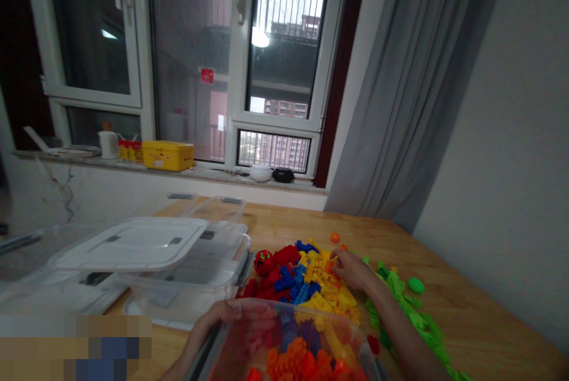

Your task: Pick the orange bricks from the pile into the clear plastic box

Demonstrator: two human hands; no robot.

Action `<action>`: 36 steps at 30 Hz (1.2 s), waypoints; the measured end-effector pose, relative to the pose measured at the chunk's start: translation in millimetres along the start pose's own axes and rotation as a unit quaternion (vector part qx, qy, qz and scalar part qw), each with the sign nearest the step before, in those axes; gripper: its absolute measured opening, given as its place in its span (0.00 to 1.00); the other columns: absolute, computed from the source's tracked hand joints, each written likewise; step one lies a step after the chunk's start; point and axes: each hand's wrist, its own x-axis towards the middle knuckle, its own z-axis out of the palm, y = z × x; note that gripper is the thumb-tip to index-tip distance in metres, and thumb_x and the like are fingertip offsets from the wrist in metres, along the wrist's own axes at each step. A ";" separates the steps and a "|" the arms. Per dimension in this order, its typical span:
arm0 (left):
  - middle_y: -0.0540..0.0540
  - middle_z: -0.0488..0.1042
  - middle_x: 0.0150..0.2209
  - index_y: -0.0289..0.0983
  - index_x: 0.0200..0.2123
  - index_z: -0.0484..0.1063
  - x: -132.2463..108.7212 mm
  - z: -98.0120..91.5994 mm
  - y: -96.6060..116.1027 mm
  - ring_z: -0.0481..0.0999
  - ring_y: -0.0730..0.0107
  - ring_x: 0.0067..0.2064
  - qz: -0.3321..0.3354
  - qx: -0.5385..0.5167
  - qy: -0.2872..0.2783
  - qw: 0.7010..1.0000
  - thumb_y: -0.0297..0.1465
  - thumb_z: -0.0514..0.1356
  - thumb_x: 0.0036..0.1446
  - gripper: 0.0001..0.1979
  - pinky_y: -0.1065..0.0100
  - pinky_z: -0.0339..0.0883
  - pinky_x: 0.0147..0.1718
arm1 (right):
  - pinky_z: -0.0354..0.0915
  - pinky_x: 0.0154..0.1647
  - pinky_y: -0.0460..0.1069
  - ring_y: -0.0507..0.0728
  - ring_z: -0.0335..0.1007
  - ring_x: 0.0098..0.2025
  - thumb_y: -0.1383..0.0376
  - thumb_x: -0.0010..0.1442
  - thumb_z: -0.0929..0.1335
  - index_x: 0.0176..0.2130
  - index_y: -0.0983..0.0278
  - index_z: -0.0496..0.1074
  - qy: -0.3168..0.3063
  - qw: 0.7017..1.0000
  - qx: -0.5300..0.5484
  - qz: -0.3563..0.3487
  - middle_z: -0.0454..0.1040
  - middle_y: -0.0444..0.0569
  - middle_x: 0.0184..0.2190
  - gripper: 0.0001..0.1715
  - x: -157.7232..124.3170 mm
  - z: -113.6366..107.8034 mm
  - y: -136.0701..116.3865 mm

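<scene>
My left hand [226, 311] grips the far rim of a clear plastic box [355, 339], fingers laid along its outer wall. Orange building blocks [300, 360] lie in that box. Beyond it, my right hand [353, 269] reaches down into the pile, fingertips closed at an orange block [329, 266] among yellow blocks [342, 298]. Blue blocks [296, 283] and red blocks [284, 255] lie to the left of the yellow ones. Green blocks [418, 316] spread out to the right, under and beside my right forearm.
Clear bins with a white lid [133, 242] are stacked at the left of the wooden table [480, 298]. A green egg-shaped piece [416, 285] and an orange ball [335, 237] lie apart. A yellow box [168, 156] stands on the windowsill; a grey curtain [400, 85] hangs behind.
</scene>
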 end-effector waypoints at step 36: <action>0.36 0.85 0.41 0.30 0.48 0.78 9.5 -10.9 14.2 0.78 0.41 0.48 -0.064 0.007 -0.017 0.998 0.27 0.59 0.42 0.27 0.53 0.66 0.49 | 0.57 0.36 0.47 0.56 0.71 0.40 0.66 0.57 0.66 0.45 0.63 0.72 0.023 1.000 -0.002 -0.018 0.77 0.51 0.37 0.14 9.6 29.0 1.3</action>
